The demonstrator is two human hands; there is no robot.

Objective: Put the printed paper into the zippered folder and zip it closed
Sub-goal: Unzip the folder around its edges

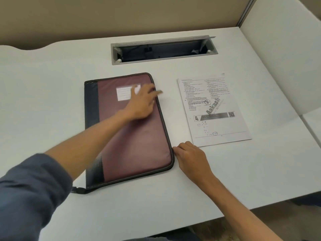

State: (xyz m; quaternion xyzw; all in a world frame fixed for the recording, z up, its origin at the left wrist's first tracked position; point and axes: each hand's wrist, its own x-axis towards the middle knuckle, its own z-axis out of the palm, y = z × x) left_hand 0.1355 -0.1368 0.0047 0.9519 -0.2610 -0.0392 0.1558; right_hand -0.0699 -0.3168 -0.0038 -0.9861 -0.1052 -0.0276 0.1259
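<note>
The zippered folder, maroon with a dark spine strip and a white label, lies flat and closed on the white counter. The printed paper lies flat on the counter just beside the folder's zipper edge, apart from it and not inside. The left hand reaches across the folder's upper part near the label, its fingers spread apart and motion-blurred, reaching to the folder's far zipper edge; they grip nothing. The right hand rests at the folder's lower corner on the paper side, fingers curled together against the zipper edge; whether they pinch anything cannot be told. A recessed cable tray sits beyond the folder.
</note>
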